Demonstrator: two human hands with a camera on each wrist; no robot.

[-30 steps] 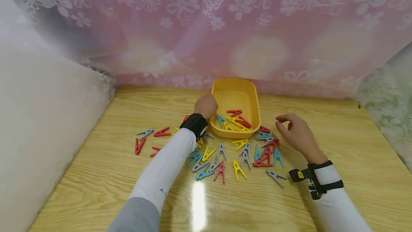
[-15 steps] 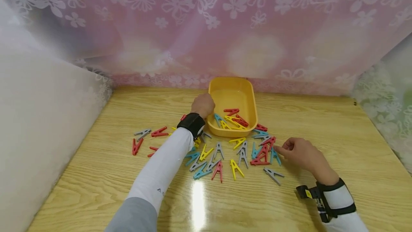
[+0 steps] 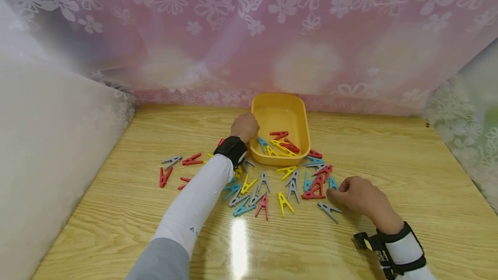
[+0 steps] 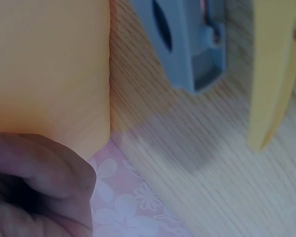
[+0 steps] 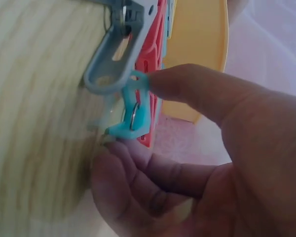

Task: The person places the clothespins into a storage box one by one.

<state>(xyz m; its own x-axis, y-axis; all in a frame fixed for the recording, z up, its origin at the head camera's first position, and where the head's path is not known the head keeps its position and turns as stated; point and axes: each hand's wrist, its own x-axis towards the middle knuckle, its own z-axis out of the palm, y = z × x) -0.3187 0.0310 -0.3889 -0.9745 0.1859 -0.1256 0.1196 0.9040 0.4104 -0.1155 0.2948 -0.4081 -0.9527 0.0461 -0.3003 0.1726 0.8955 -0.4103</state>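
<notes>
The right hand (image 3: 359, 195) is resting low over the table (image 3: 400, 146), at the right edge of the spread of clips. A blue clip (image 3: 333, 182) is lying at the thumb and fingertips. In the right wrist view, the thumb is meeting one end of this clip while the bent fingers are lying just beside its other end, keeping the span narrow; whether the clip is being firmly gripped cannot be told. A gray clip (image 3: 329, 211) is lying nearer the person, and red clips (image 3: 320, 185) are overlapping just left of the blue one.

The left hand (image 3: 245, 127) is gripping the left rim of the yellow basket (image 3: 278, 116) with curled fingers; its fingertips are hidden in the head view. The basket is standing upright near the floral backdrop (image 3: 249, 33). Red clips (image 3: 289, 145), yellow clips (image 3: 271, 151) and one blue piece (image 3: 264, 144) are lying in its near end. Outside, mixed clips are spreading across the table before the basket, including a yellow clip (image 3: 285, 204), and some are lying left of the left arm.
</notes>
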